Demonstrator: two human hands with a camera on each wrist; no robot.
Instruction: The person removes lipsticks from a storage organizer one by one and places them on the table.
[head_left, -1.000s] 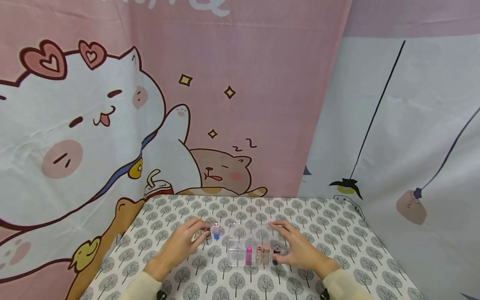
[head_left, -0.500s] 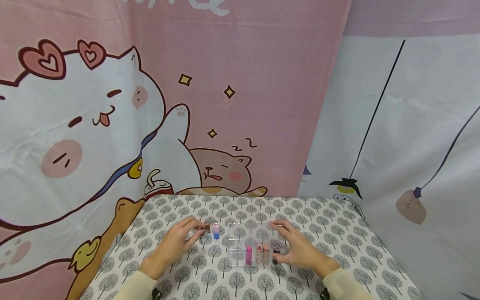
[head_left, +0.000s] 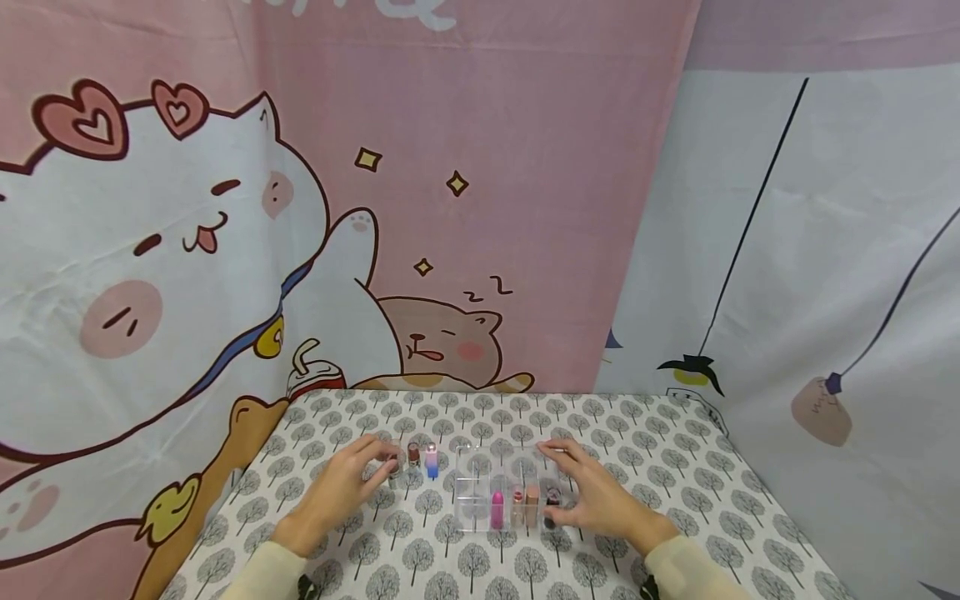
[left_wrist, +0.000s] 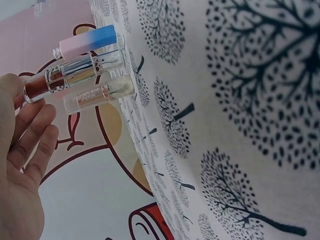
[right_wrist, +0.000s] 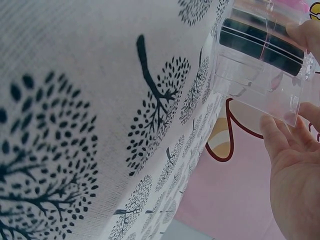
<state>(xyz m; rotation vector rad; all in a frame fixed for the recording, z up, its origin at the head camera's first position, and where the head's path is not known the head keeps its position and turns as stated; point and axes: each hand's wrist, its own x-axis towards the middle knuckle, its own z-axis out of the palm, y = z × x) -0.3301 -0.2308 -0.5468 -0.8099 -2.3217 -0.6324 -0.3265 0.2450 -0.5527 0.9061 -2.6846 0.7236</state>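
Note:
My left hand [head_left: 333, 492], above the left part of the table, pinches by its top a lipstick tube [left_wrist: 45, 85] with a dark red-brown upper part and silver lower part. Beside it stand a pink-and-blue lipstick [head_left: 431, 461] and a tube with a clear cap [left_wrist: 92, 96]. My right hand [head_left: 600, 498] grips the right end of a clear divided organizer [head_left: 472, 482], thumb on the near side and fingers at the far side. In its near row are a magenta lipstick [head_left: 497, 510], two rosy tubes [head_left: 532, 506] and a black tube [right_wrist: 260, 45].
A white cloth with grey trees covers the table [head_left: 480, 567]. A pink cartoon backdrop [head_left: 525, 208] hangs right behind its far edge, and a pale curtain [head_left: 862, 250] hangs along the right side.
My left hand has moved left with the tube, leaving a dark red-brown tube standing in fuller view beside the pink-and-blue one. The right hand and organizer have stayed put.

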